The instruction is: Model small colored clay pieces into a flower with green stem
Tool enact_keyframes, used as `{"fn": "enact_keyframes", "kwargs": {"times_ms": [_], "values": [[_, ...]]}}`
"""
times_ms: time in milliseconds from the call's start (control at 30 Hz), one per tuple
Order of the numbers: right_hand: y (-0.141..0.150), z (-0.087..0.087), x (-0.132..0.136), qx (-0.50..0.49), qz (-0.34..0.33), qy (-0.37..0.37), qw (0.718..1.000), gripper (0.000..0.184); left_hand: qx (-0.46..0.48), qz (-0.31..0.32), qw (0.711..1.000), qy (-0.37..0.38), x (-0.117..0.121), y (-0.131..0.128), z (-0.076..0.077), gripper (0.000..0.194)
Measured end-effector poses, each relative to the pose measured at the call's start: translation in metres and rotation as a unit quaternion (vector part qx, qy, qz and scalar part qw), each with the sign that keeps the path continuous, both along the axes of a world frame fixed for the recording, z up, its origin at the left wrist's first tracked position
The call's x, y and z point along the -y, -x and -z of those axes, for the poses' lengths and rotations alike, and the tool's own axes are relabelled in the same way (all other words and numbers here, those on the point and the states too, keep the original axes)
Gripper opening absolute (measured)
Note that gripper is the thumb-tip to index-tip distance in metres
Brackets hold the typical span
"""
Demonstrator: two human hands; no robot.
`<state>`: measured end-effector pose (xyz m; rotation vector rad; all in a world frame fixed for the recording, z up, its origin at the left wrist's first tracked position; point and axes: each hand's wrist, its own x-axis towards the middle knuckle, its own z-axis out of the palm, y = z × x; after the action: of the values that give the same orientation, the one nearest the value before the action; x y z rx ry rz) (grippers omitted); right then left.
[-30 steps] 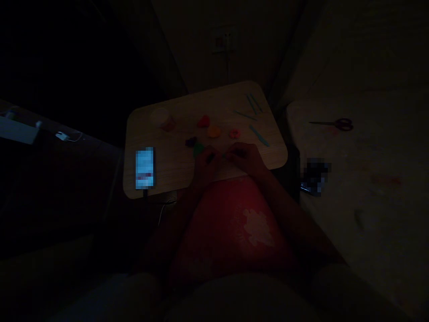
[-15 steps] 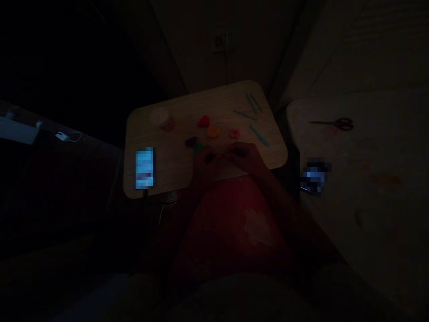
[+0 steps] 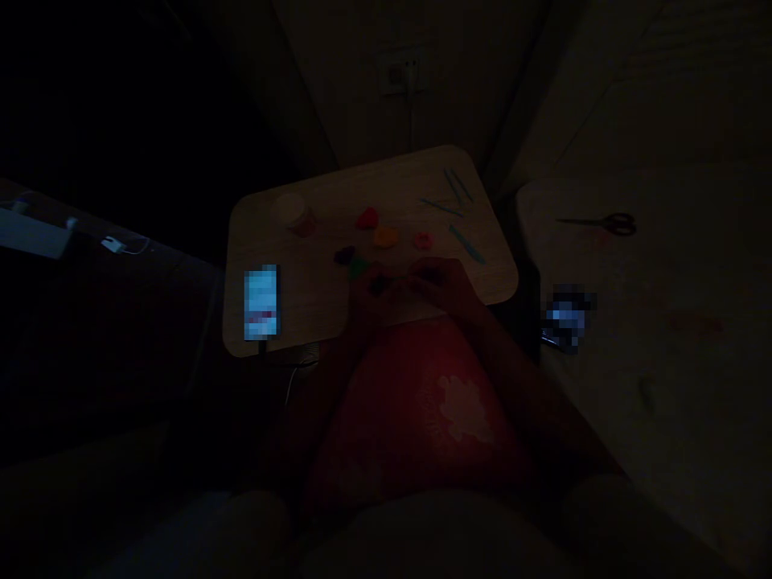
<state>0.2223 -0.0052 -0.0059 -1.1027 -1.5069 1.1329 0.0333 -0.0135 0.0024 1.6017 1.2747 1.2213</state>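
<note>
In dim light, my left hand point(image 3: 369, 294) and my right hand point(image 3: 447, 285) face each other over the near edge of a small wooden table point(image 3: 307, 310). The fingers of both are curled and pinched. A thin dark strand seems to run between the fingertips, too dim to name. Touching or just behind my left hand lies a green lump point(image 3: 359, 267), like modelling clay. Beside it is a dark purple lump point(image 3: 344, 255). Farther back sit a red lump point(image 3: 367, 218), an orange lump point(image 3: 385, 237) and a pink ring-like piece point(image 3: 423, 240).
Several thin blue-green sticks point(image 3: 463, 243) lie at the table's right. A pale-lidded tub point(image 3: 293, 211) stands at the back left, a lit phone point(image 3: 260, 301) at the front left. Scissors point(image 3: 603, 223) and a blurred-out device point(image 3: 565, 318) rest on the pale surface to the right.
My fingertips have drawn slightly apart, and the thin strand between them shows a little more. The lumps, sticks and phone have stayed in place.
</note>
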Motion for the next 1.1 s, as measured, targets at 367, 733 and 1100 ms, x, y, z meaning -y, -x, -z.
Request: {"fn": "enact_keyframes", "kwargs": {"times_ms": [367,733,1100], "values": [[-0.0003,0.0077,-0.0017,-0.032,-0.008,0.02,0.999,0.031,-0.007,-0.009,1.0,0.013,-0.0012,0.0021,0.0024,0.015],[0.0005,0.0046,-0.002,-0.074,-0.006,0.048,0.996,0.036,0.057,-0.004,0.998,0.035,0.0009,0.0003,0.0004,0.026],[0.0005,0.0037,-0.0011,-0.034,-0.004,0.02,0.999,0.031,0.022,-0.007,1.0,0.019,-0.0001,0.0004,0.0026,0.021]]}}
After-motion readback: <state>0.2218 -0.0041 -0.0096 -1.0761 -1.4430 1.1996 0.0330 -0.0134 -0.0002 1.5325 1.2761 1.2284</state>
